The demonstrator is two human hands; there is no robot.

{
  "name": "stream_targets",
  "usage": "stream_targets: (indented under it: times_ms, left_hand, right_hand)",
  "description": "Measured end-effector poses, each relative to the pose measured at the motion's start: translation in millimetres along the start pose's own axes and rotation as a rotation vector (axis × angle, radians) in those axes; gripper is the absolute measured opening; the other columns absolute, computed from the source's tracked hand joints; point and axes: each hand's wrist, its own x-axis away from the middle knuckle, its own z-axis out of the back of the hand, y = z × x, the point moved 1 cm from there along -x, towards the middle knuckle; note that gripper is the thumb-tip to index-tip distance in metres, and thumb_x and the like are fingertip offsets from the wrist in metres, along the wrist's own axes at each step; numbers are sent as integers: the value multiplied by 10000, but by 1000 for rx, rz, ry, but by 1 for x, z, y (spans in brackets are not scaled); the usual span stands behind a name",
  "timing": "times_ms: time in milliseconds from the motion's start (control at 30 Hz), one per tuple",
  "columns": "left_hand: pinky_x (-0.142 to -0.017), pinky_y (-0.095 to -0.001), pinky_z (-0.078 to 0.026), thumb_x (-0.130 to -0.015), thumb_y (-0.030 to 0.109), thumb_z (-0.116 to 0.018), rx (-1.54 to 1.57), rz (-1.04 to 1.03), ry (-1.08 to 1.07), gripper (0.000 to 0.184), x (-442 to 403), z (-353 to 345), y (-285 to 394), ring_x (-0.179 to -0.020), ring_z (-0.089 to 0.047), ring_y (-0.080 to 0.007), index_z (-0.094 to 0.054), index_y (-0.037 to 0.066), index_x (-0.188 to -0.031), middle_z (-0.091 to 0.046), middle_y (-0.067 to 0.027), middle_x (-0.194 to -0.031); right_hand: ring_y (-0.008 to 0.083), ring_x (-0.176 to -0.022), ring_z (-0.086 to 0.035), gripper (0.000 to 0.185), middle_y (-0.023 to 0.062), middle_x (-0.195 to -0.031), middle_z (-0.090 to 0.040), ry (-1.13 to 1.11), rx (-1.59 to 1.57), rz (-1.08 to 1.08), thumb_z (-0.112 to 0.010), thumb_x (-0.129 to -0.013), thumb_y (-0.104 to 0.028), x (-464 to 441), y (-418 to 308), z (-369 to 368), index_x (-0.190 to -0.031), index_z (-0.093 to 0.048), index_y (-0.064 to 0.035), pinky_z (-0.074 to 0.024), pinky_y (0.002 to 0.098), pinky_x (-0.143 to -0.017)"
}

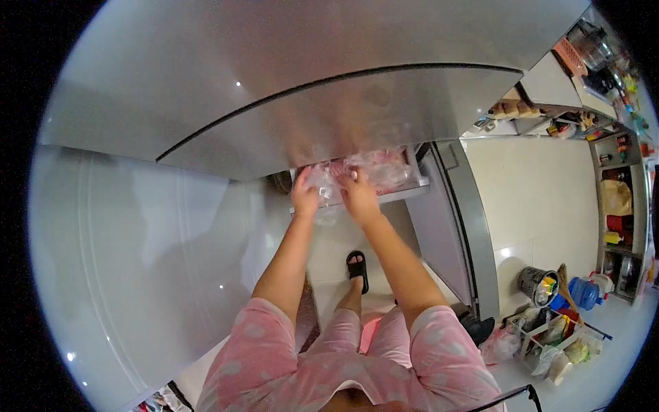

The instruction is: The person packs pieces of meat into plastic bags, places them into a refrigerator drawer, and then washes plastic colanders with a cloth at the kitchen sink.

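A pulled-out freezer drawer (417,187) sits low in front of me, filled with clear plastic bags of pinkish-red contents that look like meat. My left hand (305,194) is at the drawer's left end, its fingers closed on a crinkled clear plastic bag (324,182). Beside it, my right hand (359,193) grips the same plastic, thumb and fingers bent together. Another bag of pinkish contents (391,172) lies to the right of my right hand. Loose plastic hangs over the drawer's front edge between my hands.
The grey refrigerator front (357,113) rises above the drawer, and a lower door (473,220) stands open on the right. Farther right are a bin (537,285), a blue water jug (583,294), a rack with bags (549,336) and shelves (621,206).
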Motion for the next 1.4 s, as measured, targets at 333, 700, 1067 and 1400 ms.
stream_targets:
  times_ms: [333,700,1067,1400]
  left_hand:
    - [-1016,-447,-293,-726,89,-636,-1093,-246,63,522,24,7,60,-1261,-306,-335,-486,67,-1226,-343,-119,-1366]
    - [-952,-432,-314,-725,188,-630,-1217,-348,-206,518,5,-10,57,-1235,-341,-299,-488,115,-1217,-417,-77,-1341]
    - [-990,-401,-289,-782,132,-540,-1246,-448,-197,471,1,-14,32,-1237,-344,-247,-476,144,-1248,-457,-18,-1304]
    - [-939,-426,-358,-736,253,-701,-893,-204,34,532,98,46,80,-1095,-464,-298,-501,87,-1200,-537,-148,-1127]
  right_hand:
    - [344,-1098,-478,291,96,-1172,-512,62,186,239,-473,-823,-165,-36,13,-42,-1080,-593,-100,-365,464,-947]
    - [302,-1225,-384,374,74,-1283,-465,-51,449,189,-405,-880,-229,-40,-9,-32,-1216,-540,-136,-160,592,-1041]
    - [273,-930,-543,209,88,-1077,-531,242,-277,-19,-554,-754,-3,64,-4,18,-957,-561,-55,-446,375,-786]
    - [338,-998,-510,631,181,-1227,-425,571,208,-214,-690,-692,-95,68,9,90,-1252,-403,-46,-399,425,-868]
